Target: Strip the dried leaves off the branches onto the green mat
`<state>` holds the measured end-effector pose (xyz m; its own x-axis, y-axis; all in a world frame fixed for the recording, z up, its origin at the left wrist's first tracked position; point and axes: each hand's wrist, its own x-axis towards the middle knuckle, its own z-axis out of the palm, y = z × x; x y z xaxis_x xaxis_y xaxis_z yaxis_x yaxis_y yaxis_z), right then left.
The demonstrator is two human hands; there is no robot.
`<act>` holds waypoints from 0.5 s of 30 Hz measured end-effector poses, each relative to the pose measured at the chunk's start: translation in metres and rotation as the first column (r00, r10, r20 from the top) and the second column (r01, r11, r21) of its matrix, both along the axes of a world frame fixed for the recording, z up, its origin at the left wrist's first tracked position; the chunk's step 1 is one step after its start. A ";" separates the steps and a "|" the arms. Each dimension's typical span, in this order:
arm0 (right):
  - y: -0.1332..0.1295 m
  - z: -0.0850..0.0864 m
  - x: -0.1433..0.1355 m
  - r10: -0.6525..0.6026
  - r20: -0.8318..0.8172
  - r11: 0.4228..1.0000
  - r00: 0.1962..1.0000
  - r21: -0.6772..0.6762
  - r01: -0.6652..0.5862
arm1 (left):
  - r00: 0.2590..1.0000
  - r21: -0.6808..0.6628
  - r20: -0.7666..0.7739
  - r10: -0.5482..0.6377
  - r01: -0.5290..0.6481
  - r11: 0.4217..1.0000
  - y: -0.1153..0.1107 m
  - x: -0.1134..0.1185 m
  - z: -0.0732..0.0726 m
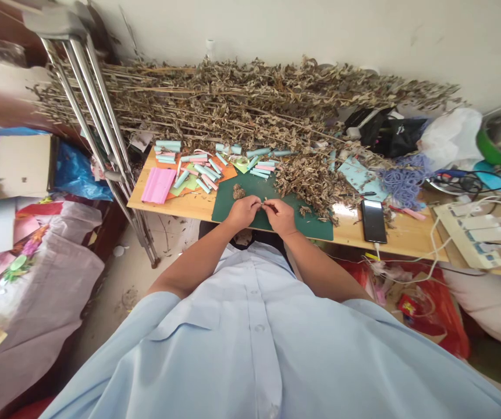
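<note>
My left hand [245,212] and my right hand [280,215] meet over the near edge of a dark green cutting mat [272,230]. Fingertips of both are pinched together around something too small to make out. Just beyond my left hand lies a little brown clump of dried plant [238,191]. A heap of crumbled dried leaves [309,181] covers the mat's right part, close to my right hand. Small rolled paper tubes [209,171] in blue, pink and green lie to the left and behind the mat, beside a folded pink paper sheet [158,185].
Long dried plant stalks [233,99] fill the back of the wooden table [198,203]. Metal crutches [102,110] lean at the left. On the right are a phone [373,221] on a cable, purple yarn [402,179] and a power strip [468,235].
</note>
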<state>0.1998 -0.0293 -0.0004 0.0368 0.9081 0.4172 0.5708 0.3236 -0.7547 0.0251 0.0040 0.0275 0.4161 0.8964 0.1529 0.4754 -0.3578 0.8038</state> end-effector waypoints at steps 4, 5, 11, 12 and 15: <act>-0.001 0.005 0.000 0.039 0.024 0.998 0.999 0.039 -0.040 | 1.000 -0.002 -0.017 -0.002 0.002 1.000 0.000 0.000 0.001; -0.001 0.006 0.000 0.047 0.026 0.998 0.999 0.046 -0.048 | 1.000 -0.001 -0.020 -0.004 0.004 1.000 0.000 0.000 0.001; -0.001 0.006 0.000 0.072 0.035 0.994 0.997 0.080 -0.074 | 1.000 0.001 0.008 -0.019 0.019 1.000 0.002 0.000 -0.003; -0.001 0.006 0.000 0.078 0.045 0.992 0.996 0.092 -0.082 | 1.000 0.006 0.006 -0.024 0.024 1.000 0.002 0.000 -0.003; -0.002 0.007 -0.001 0.074 0.088 0.990 0.993 0.114 -0.084 | 0.999 0.021 -0.035 -0.030 0.030 0.999 0.001 0.001 -0.004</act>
